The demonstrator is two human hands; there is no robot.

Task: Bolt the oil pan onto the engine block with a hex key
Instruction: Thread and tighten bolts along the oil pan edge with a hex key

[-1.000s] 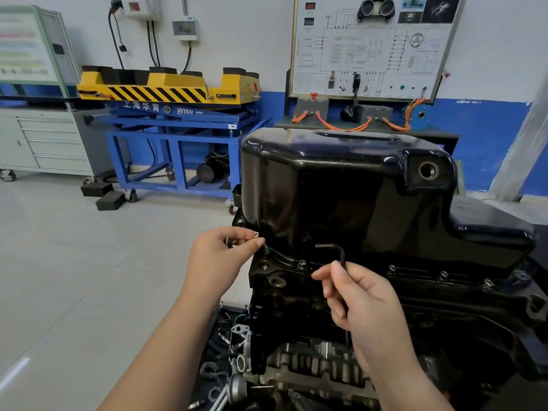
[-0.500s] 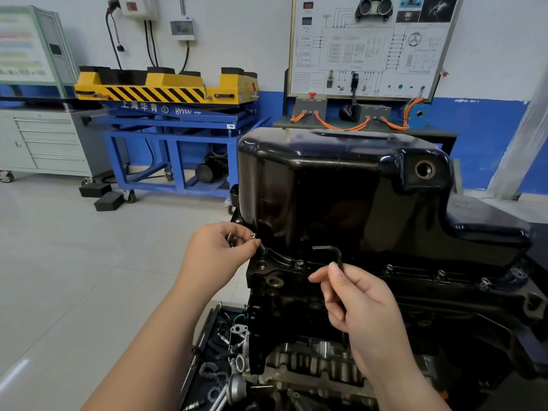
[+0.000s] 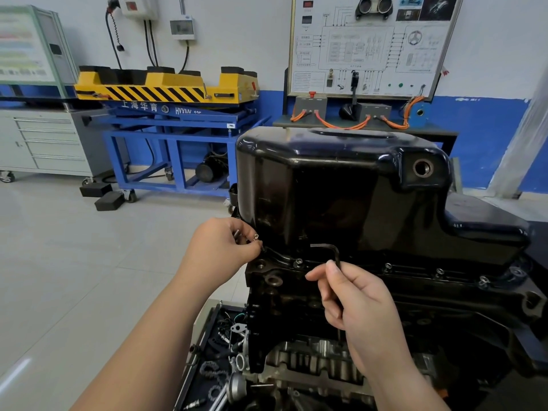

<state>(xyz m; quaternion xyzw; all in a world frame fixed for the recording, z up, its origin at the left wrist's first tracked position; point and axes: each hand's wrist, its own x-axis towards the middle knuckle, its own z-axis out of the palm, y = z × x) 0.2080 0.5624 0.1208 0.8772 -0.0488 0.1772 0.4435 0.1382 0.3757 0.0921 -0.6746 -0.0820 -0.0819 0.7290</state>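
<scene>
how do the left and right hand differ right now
The left hand pinches small bolts; the right hand holds the hex key. The left hand is at the corner of the oil pan; the right hand is held off it, key tip free. Both grip something.

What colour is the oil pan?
The oil pan is glossy black; the head view shows it best.

Oil pan (image 3: 341, 188) on engine block (image 3: 296, 304), parts tray (image 3: 204, 330) below left, lift table (image 3: 166, 90) behind left, wiring board (image 3: 370, 46) behind.
</scene>
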